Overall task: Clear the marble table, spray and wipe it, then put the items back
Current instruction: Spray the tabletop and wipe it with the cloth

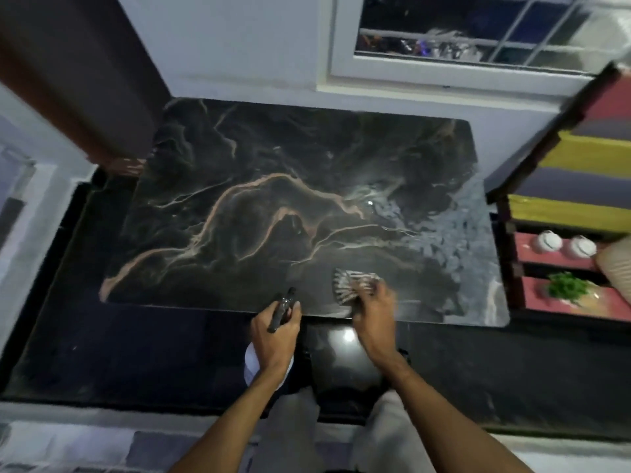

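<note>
The dark marble table [273,172] with pale orange veins fills the middle of the view, and its right part shows a film of wet droplets [440,230]. My left hand [275,336] grips a dark spray bottle [282,310] by its head at the table's near edge, the pale body of the bottle showing below my wrist. My right hand [374,314] holds a striped cloth [351,285] against the tabletop near the front edge, right of the bottle.
A colourful shelf unit [560,206] stands at the table's right, holding two white round jars [565,245] and a small green plant [566,288]. A window [478,32] is in the wall behind. A dark rug [102,353] lies under the table. A glossy black stool [345,360] sits between my knees.
</note>
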`<state>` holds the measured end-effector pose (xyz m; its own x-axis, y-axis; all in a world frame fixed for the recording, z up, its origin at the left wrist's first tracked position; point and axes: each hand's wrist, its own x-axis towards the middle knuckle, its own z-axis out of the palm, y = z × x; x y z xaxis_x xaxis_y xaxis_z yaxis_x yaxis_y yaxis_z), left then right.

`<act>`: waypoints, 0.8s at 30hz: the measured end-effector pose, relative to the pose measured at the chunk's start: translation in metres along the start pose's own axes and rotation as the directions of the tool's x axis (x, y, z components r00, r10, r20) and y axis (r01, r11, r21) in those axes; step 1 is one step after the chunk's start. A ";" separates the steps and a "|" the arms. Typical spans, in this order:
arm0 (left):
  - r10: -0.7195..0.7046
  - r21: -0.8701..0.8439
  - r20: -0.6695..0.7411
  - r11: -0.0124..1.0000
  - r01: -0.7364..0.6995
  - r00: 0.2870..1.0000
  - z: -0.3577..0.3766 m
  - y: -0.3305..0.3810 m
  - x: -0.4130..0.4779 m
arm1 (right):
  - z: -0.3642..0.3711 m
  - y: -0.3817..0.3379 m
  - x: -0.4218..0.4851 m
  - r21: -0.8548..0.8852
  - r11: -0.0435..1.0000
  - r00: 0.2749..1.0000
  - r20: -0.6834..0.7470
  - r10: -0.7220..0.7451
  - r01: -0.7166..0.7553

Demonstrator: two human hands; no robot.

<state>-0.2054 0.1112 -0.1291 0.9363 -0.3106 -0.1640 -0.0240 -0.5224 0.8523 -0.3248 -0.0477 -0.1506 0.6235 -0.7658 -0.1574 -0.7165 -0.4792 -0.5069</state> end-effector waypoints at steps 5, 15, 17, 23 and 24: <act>0.033 0.050 0.106 0.998 -0.038 0.994 0.061 0.025 -0.030 | -0.030 0.045 -0.005 -0.066 0.995 0.997 -0.021 0.074 -0.075; 0.070 0.113 0.266 0.988 -0.103 0.961 0.187 0.092 -0.104 | -0.120 0.187 -0.003 -0.033 0.976 0.973 -0.093 0.211 -0.215; 0.043 0.114 0.292 0.990 -0.079 0.955 0.210 0.108 -0.116 | -0.128 0.202 -0.002 -0.047 0.997 0.997 -0.038 0.067 -0.069; 0.049 0.131 0.254 0.988 -0.085 0.966 0.255 0.146 -0.125 | -0.146 0.237 0.017 0.003 0.990 0.987 -0.087 0.139 -0.139; 0.047 0.128 0.247 0.988 -0.081 0.968 0.258 0.150 -0.122 | -0.147 0.239 0.020 -0.010 0.999 0.998 -0.058 0.038 -0.038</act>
<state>-0.4132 -0.1340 -0.1093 0.8183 -0.5216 -0.2415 -0.1444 -0.5932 0.7920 -0.5299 -0.2408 -0.1503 0.5767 -0.8071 -0.1267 -0.7430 -0.4536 -0.4921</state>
